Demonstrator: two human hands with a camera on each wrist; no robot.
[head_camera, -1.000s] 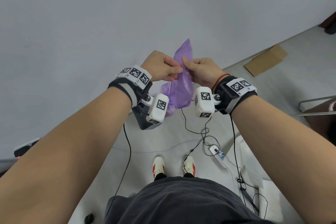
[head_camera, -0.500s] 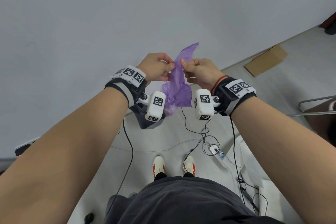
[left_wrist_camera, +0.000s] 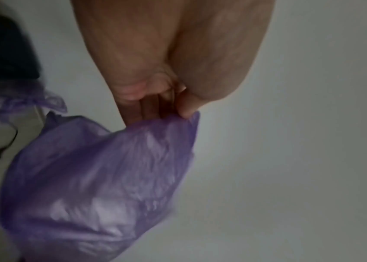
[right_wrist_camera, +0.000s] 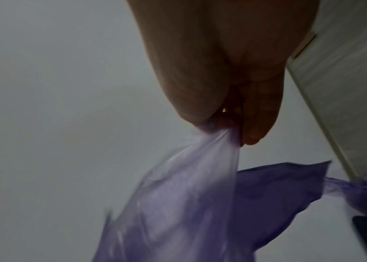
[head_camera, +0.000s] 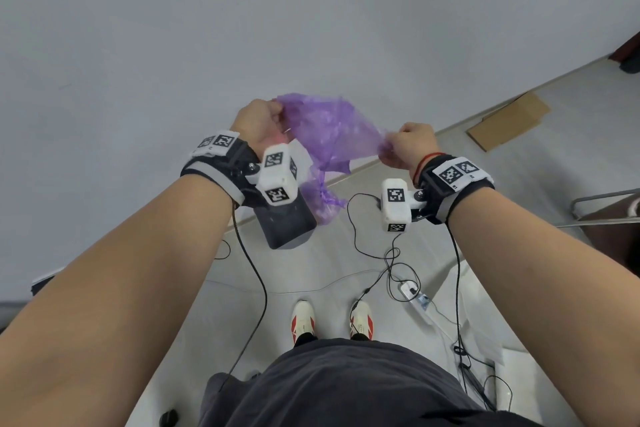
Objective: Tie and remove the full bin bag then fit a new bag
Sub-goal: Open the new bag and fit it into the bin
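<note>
L hand point(head_camera: 257, 121) + R hand point(head_camera: 408, 146) each pinch-curled on new purple bag point(head_camera: 329, 132), 12 o'clock | I'd say risk: thin film tears/slips if pulled hard

No readable txt, brand or nr anywhere. Only black-and-white square code markers: on left wristband point(head_camera: 217, 142), right wristband point(head_camera: 458, 172), and white camera blocks at left wrist point(head_camera: 277, 174) and right wrist point(head_camera: 395, 204). Not decodable as letters.

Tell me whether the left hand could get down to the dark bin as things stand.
Probably not yet: the left hand pinches one edge of the purple bag, the right hand the other, raised above the dark bin. The way down looks free.
</note>
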